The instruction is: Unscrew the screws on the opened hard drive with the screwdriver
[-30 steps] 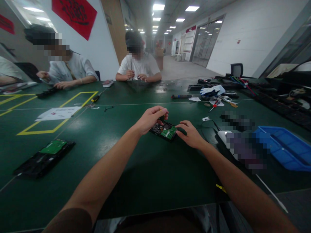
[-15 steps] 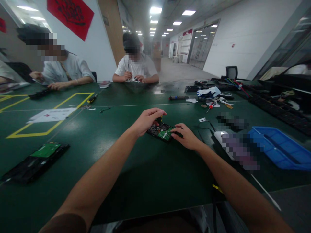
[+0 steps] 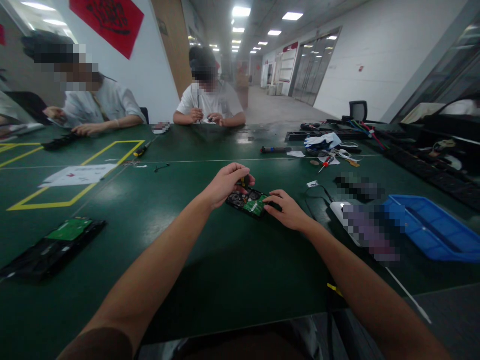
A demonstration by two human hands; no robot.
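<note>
A hard drive with a green circuit board lies on the table in front of me, board side up. My left hand is closed around a short black and yellow screwdriver, held upright over the drive's far left part. Fingers and handle hide the screwdriver's tip, so contact with a screw cannot be seen. At the drive's right end, my right hand grips its edge between thumb and fingers.
Another drive-like unit with a green board lies at left. A blue tray and a white device with a cable stand at right. Farther back are a red screwdriver, gloves and papers. Two people sit across the table.
My left hand has turned slightly on the screwdriver, showing more of its handle, while the fingers shifted. My right hand and the hard drive stay in place.
</note>
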